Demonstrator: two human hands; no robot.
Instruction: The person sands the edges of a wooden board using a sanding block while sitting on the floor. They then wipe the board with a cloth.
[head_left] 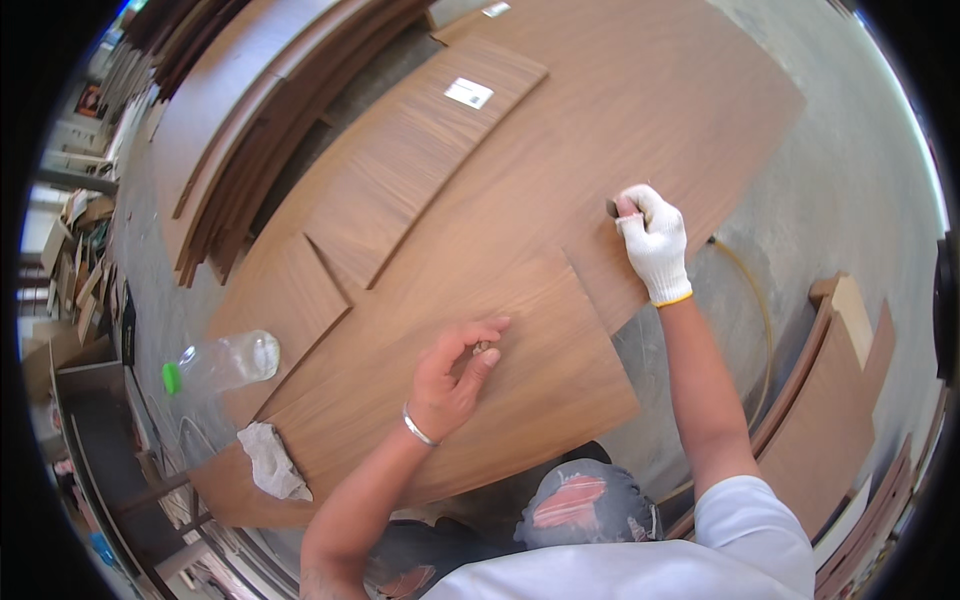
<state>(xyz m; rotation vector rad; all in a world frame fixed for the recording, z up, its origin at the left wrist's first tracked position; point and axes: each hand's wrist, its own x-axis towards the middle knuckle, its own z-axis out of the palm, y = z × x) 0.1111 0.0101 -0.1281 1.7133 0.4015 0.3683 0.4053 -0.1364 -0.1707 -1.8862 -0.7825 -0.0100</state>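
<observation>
My bare left hand [443, 388], with a silver bangle at the wrist, is just over a wood-grain panel [540, 400]. Its thumb and fingers pinch a small brownish lump [483, 348], its exact kind too small to tell. Farther right, my right hand [657, 245] wears a white knit glove that leaves the thumb tip bare. It is closed on a small dark flat piece [612, 208], mostly hidden by the fingers, above another brown panel [560, 200].
A clear bottle [225, 362] with a green cap lies at the left beside a crumpled white cloth [272, 462]. Two smaller boards [400, 180] rest on top, one bearing a white label [468, 93]. Stacked panels [240, 110] stand far left; more boards [820, 400] lean at right near a yellow hose [765, 330].
</observation>
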